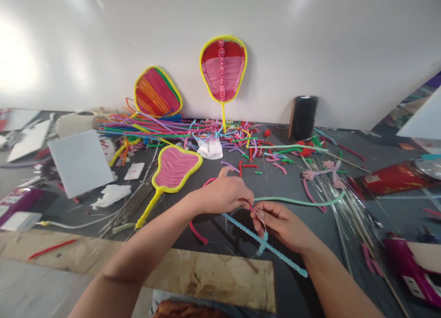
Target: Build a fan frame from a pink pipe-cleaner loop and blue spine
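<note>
Over the table's front part, my left hand [229, 189] and my right hand [280, 221] nearly meet, fingers pinched together. Between their fingertips runs a short pink-red pipe cleaner [252, 208], from which a thin bare wire curves down by my right hand. Just below lies a light blue twisted pipe cleaner [285, 258] with a short blue crosspiece [263, 243]. A bright pink twisted pipe cleaner [198, 234] bends out from under my left hand, which partly hides it. Behind both hands a pale green pipe cleaner [299, 201] curves to the right.
A pink fan with yellow rim [177, 168] lies left; another fan [223, 72] leans on the wall. Pipe cleaners [155, 127] heap at the back near a phone [303, 118]. At right are a red can [392, 178], wires [358, 230] and a purple glue gun [409, 267].
</note>
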`<state>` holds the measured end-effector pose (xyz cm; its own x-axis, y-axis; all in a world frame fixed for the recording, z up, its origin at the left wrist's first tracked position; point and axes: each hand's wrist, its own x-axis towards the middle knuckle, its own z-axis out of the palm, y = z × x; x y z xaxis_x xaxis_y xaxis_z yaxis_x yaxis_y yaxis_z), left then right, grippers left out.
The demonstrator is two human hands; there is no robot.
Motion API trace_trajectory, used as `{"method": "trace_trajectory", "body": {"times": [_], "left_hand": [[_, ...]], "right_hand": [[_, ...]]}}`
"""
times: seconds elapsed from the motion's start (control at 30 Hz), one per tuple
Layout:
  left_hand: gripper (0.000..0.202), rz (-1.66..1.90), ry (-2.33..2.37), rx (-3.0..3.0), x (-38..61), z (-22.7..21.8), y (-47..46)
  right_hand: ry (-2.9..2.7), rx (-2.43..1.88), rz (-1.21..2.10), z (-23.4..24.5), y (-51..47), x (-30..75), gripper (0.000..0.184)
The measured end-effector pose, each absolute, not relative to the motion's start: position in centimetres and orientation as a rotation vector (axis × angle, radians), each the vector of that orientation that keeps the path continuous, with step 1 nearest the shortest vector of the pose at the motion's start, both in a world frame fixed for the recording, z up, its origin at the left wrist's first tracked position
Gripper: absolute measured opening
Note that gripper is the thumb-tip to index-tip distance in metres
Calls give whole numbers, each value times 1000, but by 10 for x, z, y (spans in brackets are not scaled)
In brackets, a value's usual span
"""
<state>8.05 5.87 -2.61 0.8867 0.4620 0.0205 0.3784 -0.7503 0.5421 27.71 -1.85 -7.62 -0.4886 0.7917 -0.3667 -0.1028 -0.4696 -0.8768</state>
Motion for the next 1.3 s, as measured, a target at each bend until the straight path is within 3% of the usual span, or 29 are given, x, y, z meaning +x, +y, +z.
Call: {"method": "trace_trajectory", "body": {"times": [0.53, 0.73, 0.8, 1.03, 1.3], "left_hand": [[19, 298, 521, 2583, 82, -29, 53], [21, 300, 577, 2706, 85, -36, 51], [20, 312, 594, 2699, 85, -34, 51], [24, 424, 588, 2642, 79, -20, 51], [24, 505, 541, 2637, 79, -18, 47]], "right_hand": [[-1502, -1279, 1648, -68, -20, 271, 28], [-1822, -1490, 994, -69, -27, 267, 21], [-1829, -1457, 912, -69, -27, 267, 20], [-963, -1187, 1887, -71, -20, 270, 33], [-746, -889, 2118, -73, -25, 264, 26]]}}
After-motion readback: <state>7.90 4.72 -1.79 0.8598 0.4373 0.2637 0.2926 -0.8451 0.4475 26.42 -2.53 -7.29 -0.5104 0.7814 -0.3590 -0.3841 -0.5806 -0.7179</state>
